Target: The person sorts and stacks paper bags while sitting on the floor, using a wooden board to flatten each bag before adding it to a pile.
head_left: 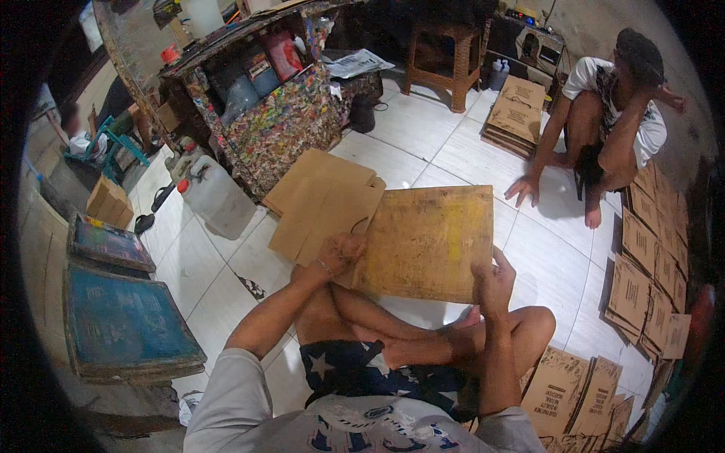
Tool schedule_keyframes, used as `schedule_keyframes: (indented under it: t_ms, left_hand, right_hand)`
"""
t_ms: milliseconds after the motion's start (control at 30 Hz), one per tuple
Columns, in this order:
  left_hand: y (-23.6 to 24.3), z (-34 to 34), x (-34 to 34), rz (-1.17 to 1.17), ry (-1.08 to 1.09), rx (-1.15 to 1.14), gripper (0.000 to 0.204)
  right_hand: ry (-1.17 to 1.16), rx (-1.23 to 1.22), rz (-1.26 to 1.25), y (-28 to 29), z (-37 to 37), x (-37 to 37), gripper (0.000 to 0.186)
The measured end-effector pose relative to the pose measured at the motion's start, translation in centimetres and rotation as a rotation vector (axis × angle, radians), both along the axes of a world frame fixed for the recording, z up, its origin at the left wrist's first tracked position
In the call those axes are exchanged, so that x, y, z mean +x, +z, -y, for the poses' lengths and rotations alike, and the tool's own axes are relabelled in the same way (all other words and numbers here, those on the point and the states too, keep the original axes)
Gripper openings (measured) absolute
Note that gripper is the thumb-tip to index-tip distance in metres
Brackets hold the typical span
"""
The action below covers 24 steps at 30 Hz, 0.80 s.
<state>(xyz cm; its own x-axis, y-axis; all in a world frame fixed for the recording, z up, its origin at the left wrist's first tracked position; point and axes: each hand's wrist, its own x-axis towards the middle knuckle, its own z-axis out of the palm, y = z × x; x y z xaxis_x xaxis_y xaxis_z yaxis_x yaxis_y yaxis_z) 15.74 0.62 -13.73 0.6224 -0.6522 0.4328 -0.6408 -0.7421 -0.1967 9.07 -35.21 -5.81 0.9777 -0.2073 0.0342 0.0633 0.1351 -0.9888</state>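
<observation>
A flat yellowish-brown wooden board [427, 243], worn and stained, is held tilted over my crossed legs. My right hand [496, 285] grips its right edge, with the thumb along the rim. At the board's left edge my left hand [344, 254] is closed, its fingertips partly hidden. Just beyond that hand lies a stack of plain brown cardboard sheets [321, 198] with cut edges, partly covered by the board. A thin dark curved piece [359, 225] shows beside my left fingers.
Blue framed screens [128, 321] lie at left. A white jerrycan [219, 198] stands before a paint-crusted cabinet [264, 128]. Printed cardboard pieces [634, 294] cover the right floor, with a stack [515, 113] farther back. Another person [615, 121] squats at right; a brown stool [445, 64] stands behind.
</observation>
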Motion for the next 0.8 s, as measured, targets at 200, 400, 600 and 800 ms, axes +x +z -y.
schedule_keyframes:
  t_ms: [200, 400, 600, 800]
  left_hand:
    - [2.7, 3.3, -1.0, -0.343, 0.202, 0.141, 0.009]
    - [4.9, 6.6, -4.4, -0.283, 0.083, 0.176, 0.01]
    - [5.1, 10.8, -5.3, -0.526, -0.004, 0.177, 0.016]
    - [10.0, 16.3, -12.7, -0.799, -0.15, 0.151, 0.029]
  right_hand:
    - [0.023, 0.091, -0.111, -3.2, -2.9, -2.8, 0.042]
    - [0.184, 0.126, -0.178, -4.6, -6.0, -3.4, 0.033]
    - [0.209, 0.246, 0.026, -9.4, -11.3, -5.1, 0.044]
    - [0.279, 0.605, -0.148, -10.0, -10.9, -6.5, 0.043]
